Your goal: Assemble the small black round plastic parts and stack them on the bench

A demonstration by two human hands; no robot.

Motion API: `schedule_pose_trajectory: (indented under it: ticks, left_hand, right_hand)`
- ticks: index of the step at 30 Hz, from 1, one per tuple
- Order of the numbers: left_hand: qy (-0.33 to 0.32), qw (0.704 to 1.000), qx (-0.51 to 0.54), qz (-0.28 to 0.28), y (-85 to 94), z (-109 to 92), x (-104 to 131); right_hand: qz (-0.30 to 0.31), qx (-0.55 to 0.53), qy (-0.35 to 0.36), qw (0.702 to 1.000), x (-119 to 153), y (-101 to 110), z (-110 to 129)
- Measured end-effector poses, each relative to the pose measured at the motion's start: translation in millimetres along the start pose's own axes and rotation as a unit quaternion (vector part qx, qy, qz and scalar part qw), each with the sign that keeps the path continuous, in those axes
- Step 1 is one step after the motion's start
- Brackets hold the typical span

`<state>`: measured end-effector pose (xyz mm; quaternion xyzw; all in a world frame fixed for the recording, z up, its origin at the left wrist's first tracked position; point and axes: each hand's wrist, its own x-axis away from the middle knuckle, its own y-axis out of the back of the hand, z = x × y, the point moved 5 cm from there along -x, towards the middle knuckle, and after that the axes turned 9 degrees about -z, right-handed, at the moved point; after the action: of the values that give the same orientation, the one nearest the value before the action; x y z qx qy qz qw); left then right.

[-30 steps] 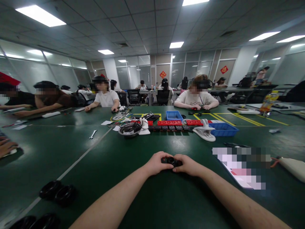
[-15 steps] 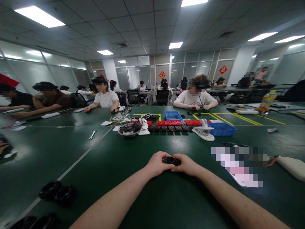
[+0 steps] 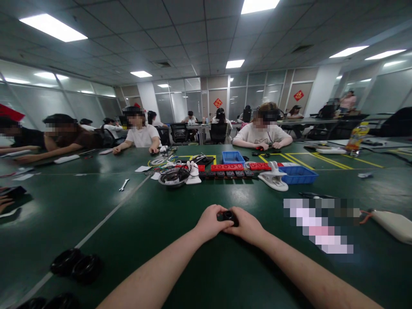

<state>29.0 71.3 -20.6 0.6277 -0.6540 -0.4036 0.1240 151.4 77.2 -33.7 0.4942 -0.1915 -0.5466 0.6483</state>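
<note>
Both hands meet around a small black object [image 3: 228,216] with a round opening on top, low over the green table [image 3: 174,206]. My left hand [image 3: 212,223] grips its left side, thumb across the front. From the right, my right hand [image 3: 246,225] wraps it, thumb and fingers closed on it. The fingers cover most of the object, so its full shape is hidden.
Black ring-shaped parts [image 3: 86,268] lie at the lower left. Beyond my hands are a metal bowl [image 3: 174,177], red blocks [image 3: 228,166], a white clamp [image 3: 274,177] and a blue bin [image 3: 298,174]. A wrench [image 3: 124,185] lies left. People sit across the table.
My right hand has shifted slightly left and covers more of the object's right side. At the far left, another person's hand and a dark item have moved.
</note>
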Motion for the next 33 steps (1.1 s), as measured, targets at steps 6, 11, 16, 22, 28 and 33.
schedule_pose_trajectory:
  ticks: [6, 11, 16, 22, 28, 33]
  left_hand:
    - [-0.021, 0.989, 0.084, 0.118, 0.2, 3.3, -1.6]
    - [-0.037, 0.99, 0.085, 0.11, 0.3, 3.3, -2.7]
    - [-0.047, 0.991, 0.074, 0.103, 1.2, 0.9, -2.9]
    - [-0.033, 0.992, 0.068, 0.103, 0.6, 1.3, -2.0]
    - [-0.035, 0.993, 0.073, 0.088, 2.3, -1.0, -0.5]
    - [-0.031, 0.998, 0.029, 0.044, 0.3, -4.1, 1.2]
  right_hand:
    - [0.146, -0.189, 0.052, 0.97, -1.2, 7.0, -2.4]
    - [0.153, -0.214, 0.034, 0.964, -2.2, 5.5, -4.8]
    - [0.146, -0.21, 0.032, 0.966, -2.7, 2.7, -7.7]
    - [0.14, -0.205, 0.031, 0.968, -3.4, 2.5, -7.6]
    - [0.126, -0.186, 0.026, 0.974, -2.9, 0.5, -8.8]
    - [0.075, -0.139, -0.006, 0.987, -4.7, -4.3, -17.2]
